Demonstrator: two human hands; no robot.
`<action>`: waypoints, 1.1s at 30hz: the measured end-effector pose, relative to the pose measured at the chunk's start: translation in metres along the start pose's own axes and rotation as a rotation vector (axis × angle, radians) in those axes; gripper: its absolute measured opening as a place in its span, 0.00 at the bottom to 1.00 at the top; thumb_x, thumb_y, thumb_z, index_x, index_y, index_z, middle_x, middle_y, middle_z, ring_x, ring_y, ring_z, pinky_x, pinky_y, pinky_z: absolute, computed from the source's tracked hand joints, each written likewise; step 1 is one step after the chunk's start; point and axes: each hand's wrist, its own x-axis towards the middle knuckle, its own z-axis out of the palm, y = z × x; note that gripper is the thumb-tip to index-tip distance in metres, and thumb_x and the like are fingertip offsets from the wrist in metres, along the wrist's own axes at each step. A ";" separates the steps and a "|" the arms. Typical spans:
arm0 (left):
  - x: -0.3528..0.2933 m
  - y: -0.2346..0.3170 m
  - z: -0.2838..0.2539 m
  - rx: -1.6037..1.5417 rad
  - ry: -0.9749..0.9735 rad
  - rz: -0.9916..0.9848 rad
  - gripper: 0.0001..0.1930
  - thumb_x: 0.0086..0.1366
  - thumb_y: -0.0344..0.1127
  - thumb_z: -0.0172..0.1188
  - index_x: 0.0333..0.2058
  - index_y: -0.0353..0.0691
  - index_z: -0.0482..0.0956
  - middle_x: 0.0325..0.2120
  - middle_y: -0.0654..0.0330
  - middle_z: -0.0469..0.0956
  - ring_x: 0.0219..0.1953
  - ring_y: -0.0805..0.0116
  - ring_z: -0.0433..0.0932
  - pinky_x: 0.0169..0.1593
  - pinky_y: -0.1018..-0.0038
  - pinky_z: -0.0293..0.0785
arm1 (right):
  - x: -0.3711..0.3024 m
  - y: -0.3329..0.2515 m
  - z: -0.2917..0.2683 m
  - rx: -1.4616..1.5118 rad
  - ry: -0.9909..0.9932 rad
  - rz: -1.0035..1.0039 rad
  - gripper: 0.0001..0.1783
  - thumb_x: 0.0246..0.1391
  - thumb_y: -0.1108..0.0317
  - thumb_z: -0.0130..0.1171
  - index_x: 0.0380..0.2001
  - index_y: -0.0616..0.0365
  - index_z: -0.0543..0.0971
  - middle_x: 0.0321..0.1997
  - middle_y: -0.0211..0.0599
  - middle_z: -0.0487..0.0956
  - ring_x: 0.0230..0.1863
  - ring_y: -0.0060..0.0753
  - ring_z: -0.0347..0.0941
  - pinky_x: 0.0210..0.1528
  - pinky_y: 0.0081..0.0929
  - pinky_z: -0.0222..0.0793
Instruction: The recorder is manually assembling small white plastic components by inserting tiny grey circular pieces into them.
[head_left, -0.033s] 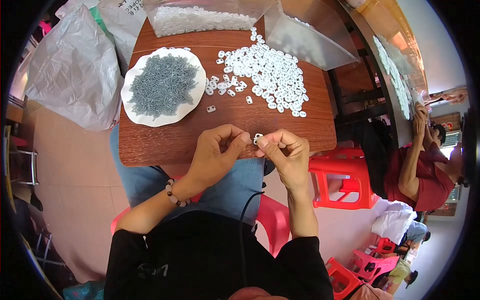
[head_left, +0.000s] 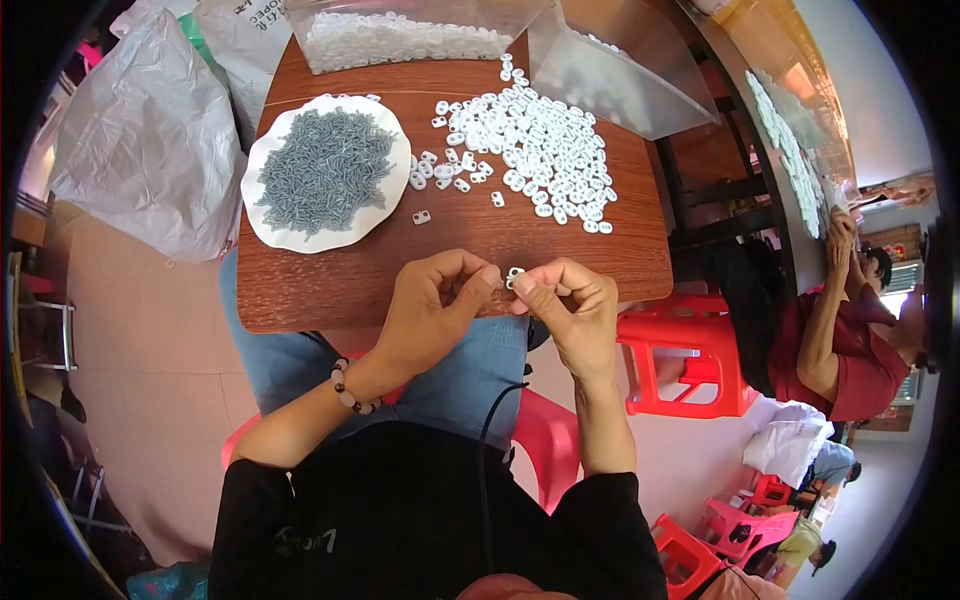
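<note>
Right hand: thumb and forefinger of the right hand (head_left: 578, 305) pinch one two-holed white piece (head_left: 515, 273) by its right side.
Left hand: thumb and forefinger tips of the left hand (head_left: 432, 308) brought together just left of that piece; cannot tell, at this size, whether they grip a small part or only meet.
Position of held piece: between the two hands, above the near part of the brown wood-grain desk (head_left: 310, 290).
Left wrist: bracelet of dark and pale beads (head_left: 352, 390).
Strays: one loose white piece (head_left: 422, 217) beyond the left hand, another (head_left: 497, 200) farther right, both lying on the desk.
Small cluster: several white pieces (head_left: 444, 173) between the plate and the main heap.
Plate: white, wavy-rimmed plate (head_left: 401, 170) at the desk's left, heaped with small grey pins (head_left: 325, 168).
Main heap: similar white pieces (head_left: 555, 145) spread over the right half, a short trail running up from it.
Bins: clear bin (head_left: 520, 15) at the far edge, white pieces inside; second clear bin (head_left: 645, 110) to its right, tilted.
Left floor: large whitish sack (head_left: 150, 150) beside the desk.
Right side: red plastic stool (head_left: 720, 372); beyond it, a co-worker in a maroon top (head_left: 855, 350), arms reaching to another work surface with white pieces (head_left: 785, 150).
</note>
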 end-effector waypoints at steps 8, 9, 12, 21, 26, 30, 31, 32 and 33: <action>-0.001 -0.003 0.001 -0.022 0.027 0.012 0.09 0.67 0.34 0.58 0.32 0.33 0.78 0.20 0.71 0.74 0.23 0.88 0.66 0.26 0.86 0.61 | -0.002 0.004 0.001 -0.066 0.008 0.004 0.05 0.56 0.72 0.63 0.27 0.61 0.80 0.21 0.26 0.80 0.19 0.05 0.64 0.21 0.09 0.54; -0.001 -0.002 0.001 -0.022 0.027 0.011 0.09 0.67 0.34 0.58 0.32 0.33 0.78 0.20 0.71 0.74 0.23 0.88 0.66 0.26 0.86 0.61 | -0.002 0.004 0.002 -0.066 0.008 0.005 0.05 0.56 0.72 0.63 0.27 0.61 0.80 0.21 0.26 0.80 0.19 0.05 0.64 0.21 0.09 0.54; -0.001 0.001 0.001 -0.004 0.020 0.003 0.11 0.68 0.37 0.57 0.32 0.34 0.78 0.21 0.68 0.76 0.24 0.85 0.68 0.27 0.84 0.65 | -0.003 0.004 0.005 -0.043 0.017 0.006 0.05 0.55 0.72 0.64 0.27 0.61 0.80 0.21 0.25 0.79 0.19 0.05 0.64 0.21 0.09 0.54; -0.001 -0.008 0.000 0.045 0.028 0.027 0.10 0.68 0.35 0.57 0.32 0.33 0.79 0.22 0.67 0.77 0.24 0.85 0.70 0.27 0.85 0.65 | -0.002 0.004 0.007 -0.116 0.003 0.027 0.07 0.57 0.71 0.62 0.27 0.63 0.80 0.21 0.30 0.80 0.23 0.12 0.70 0.27 0.12 0.63; -0.004 -0.011 0.001 0.017 0.047 0.004 0.08 0.68 0.32 0.56 0.33 0.32 0.78 0.24 0.64 0.79 0.30 0.81 0.76 0.32 0.84 0.73 | -0.003 0.004 0.010 -0.177 0.006 -0.025 0.07 0.57 0.71 0.62 0.26 0.62 0.79 0.20 0.28 0.79 0.22 0.12 0.70 0.26 0.12 0.61; -0.004 -0.011 0.006 0.019 0.117 0.070 0.09 0.66 0.31 0.58 0.31 0.30 0.79 0.21 0.64 0.79 0.25 0.83 0.74 0.28 0.82 0.69 | -0.003 0.006 0.012 -0.189 0.010 -0.013 0.07 0.57 0.70 0.62 0.26 0.62 0.80 0.20 0.28 0.79 0.22 0.11 0.69 0.25 0.13 0.61; -0.005 -0.012 0.007 0.010 0.114 0.065 0.09 0.66 0.31 0.58 0.31 0.30 0.79 0.21 0.63 0.80 0.25 0.82 0.75 0.29 0.82 0.71 | -0.003 0.006 0.012 -0.174 0.011 0.000 0.07 0.57 0.70 0.62 0.26 0.62 0.80 0.20 0.28 0.79 0.22 0.11 0.69 0.26 0.13 0.61; -0.005 -0.013 0.007 0.001 0.112 0.061 0.09 0.67 0.32 0.58 0.31 0.30 0.79 0.22 0.61 0.80 0.26 0.81 0.77 0.30 0.82 0.72 | -0.002 0.007 0.012 -0.158 0.011 0.012 0.07 0.57 0.70 0.62 0.26 0.62 0.80 0.20 0.28 0.79 0.22 0.11 0.68 0.26 0.13 0.61; -0.005 -0.012 0.007 0.000 0.112 0.059 0.09 0.67 0.32 0.58 0.31 0.30 0.79 0.22 0.61 0.80 0.26 0.81 0.77 0.30 0.82 0.72 | -0.002 0.007 0.012 -0.158 0.011 0.014 0.07 0.57 0.70 0.62 0.26 0.62 0.80 0.20 0.28 0.79 0.22 0.11 0.68 0.26 0.13 0.61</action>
